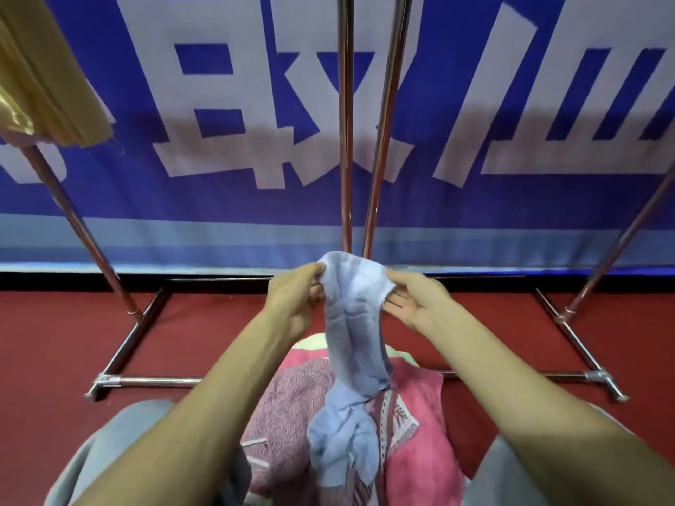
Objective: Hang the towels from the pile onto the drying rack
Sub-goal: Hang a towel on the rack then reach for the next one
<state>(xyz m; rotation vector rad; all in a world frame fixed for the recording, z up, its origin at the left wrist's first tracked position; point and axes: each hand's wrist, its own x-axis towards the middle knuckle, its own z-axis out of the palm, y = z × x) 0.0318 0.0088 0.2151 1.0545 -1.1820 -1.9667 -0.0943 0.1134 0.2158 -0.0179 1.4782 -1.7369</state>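
The towel (350, 323), light blue, hangs above the pile (420, 432) and in front of the rack (345, 140). The left hand (296, 297) pinches its upper left edge with curled fingers, and the right hand (416, 301) takes the upper right edge between the thumb and almost straight fingers. It looks light, soft and limp, with the lower part twisted like a rope, so I think it will not slip but will keep no shape; the best hold is at the two top corners, pulled well apart to open it.
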